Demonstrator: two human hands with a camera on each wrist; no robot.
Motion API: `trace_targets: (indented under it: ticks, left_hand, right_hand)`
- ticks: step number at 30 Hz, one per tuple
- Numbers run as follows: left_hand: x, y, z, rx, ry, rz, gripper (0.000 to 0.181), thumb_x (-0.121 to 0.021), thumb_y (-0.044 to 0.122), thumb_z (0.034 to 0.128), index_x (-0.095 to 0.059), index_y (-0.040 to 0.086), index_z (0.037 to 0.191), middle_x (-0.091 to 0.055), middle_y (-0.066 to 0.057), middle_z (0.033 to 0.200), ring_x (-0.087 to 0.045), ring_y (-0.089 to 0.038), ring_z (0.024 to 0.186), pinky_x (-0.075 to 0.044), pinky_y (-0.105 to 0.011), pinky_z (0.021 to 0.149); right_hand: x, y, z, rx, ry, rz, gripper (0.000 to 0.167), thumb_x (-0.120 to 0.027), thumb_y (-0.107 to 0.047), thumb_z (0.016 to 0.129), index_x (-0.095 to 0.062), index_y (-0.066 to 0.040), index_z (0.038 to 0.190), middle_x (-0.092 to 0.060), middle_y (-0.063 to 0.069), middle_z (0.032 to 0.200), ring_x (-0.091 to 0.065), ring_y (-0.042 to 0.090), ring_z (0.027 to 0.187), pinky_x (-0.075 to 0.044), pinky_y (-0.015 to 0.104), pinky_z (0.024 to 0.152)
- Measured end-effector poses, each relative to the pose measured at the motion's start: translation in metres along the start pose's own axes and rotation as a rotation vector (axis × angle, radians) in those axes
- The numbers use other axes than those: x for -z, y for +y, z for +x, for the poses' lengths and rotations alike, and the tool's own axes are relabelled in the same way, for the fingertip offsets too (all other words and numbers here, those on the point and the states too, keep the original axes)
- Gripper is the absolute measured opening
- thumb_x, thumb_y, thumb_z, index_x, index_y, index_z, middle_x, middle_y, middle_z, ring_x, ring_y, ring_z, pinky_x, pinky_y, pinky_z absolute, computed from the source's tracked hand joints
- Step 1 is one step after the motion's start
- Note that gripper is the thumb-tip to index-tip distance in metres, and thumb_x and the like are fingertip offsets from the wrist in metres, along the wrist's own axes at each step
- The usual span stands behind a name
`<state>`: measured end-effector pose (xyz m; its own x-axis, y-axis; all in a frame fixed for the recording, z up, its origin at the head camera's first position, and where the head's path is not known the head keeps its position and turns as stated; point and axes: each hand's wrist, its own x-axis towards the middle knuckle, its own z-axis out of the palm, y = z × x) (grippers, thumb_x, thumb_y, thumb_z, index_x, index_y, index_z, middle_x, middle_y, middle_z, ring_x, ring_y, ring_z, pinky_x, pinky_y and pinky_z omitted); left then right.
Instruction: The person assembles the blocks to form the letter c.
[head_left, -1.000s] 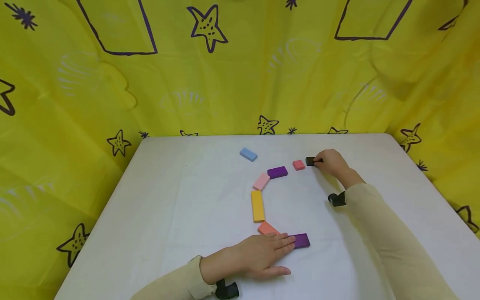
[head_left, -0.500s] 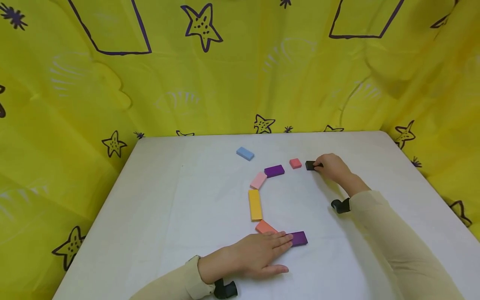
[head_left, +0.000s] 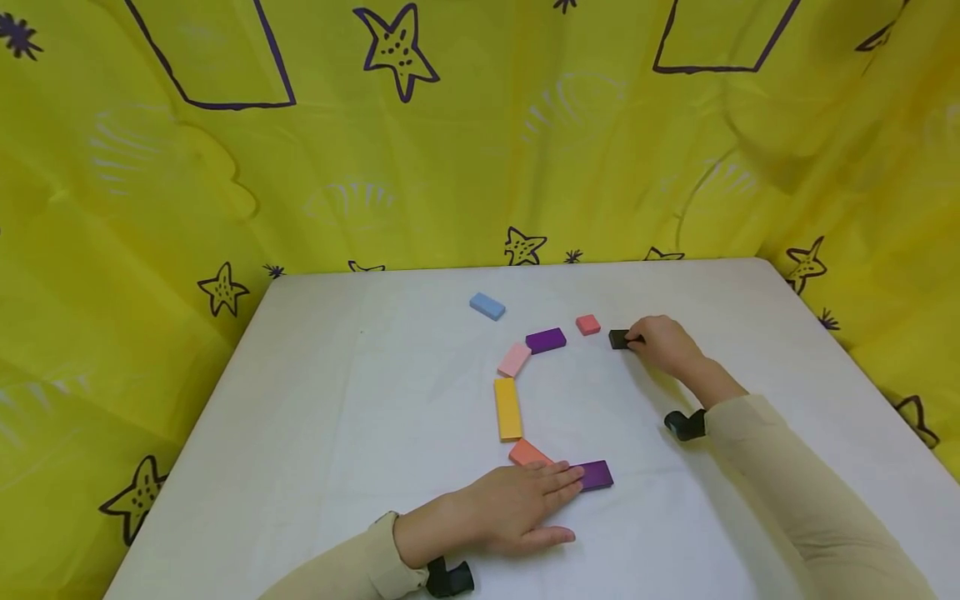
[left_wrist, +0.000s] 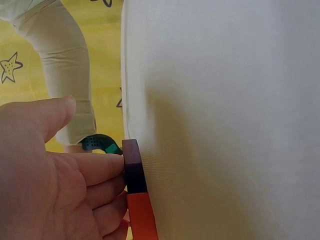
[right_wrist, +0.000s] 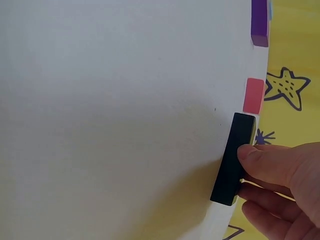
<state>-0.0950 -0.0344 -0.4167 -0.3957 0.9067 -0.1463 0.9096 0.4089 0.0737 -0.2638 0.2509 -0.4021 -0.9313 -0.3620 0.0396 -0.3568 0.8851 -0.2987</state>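
In the head view the right hand pinches a black block at the right of a curved row of blocks; the right wrist view shows thumb and fingers on the black block. A small red block lies left of it, not touching. The left hand lies flat with straight fingers, its fingertips on the lower purple block and partly over the orange block. In the left wrist view the left hand has its fingers against the purple block and orange block.
The row continues with a yellow block, a pink block and an upper purple block. A light blue block lies apart behind it. The white table meets a yellow patterned curtain.
The right hand has moved the black block slightly nearer the person and away from the red block. The left hand stays on its blocks. The head view has shifted a little.
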Motion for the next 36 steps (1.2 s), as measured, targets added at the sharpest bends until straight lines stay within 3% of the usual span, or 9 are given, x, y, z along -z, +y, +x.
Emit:
trace_targets:
  ticks: [22, 36]
  left_hand:
    - [-0.001, 0.0, 0.0, 0.0, 0.004, -0.012, 0.063, -0.02, 0.051, 0.0972, -0.028, 0.011, 0.145, -0.02, 0.001, 0.151, -0.015, -0.01, 0.136, -0.014, -0.02, 0.107]
    - [-0.002, 0.0, 0.0, 0.0, 0.028, -0.007, 0.062, -0.021, 0.051, 0.0974, -0.029, 0.011, 0.145, -0.023, 0.001, 0.15, -0.018, -0.011, 0.136, -0.013, -0.019, 0.107]
  right_hand:
    - [-0.006, -0.017, -0.04, 0.068, 0.026, 0.004, 0.012, -0.067, 0.004, 0.079, -0.069, 0.008, 0.09, -0.066, 0.021, 0.089, -0.061, 0.037, 0.086, -0.049, 0.048, 0.077]
    - [-0.012, -0.027, -0.063, 0.146, 0.096, -0.002, 0.01, -0.071, 0.004, 0.075, -0.07, 0.005, 0.085, -0.067, 0.016, 0.083, -0.063, 0.033, 0.08, -0.051, 0.045, 0.072]
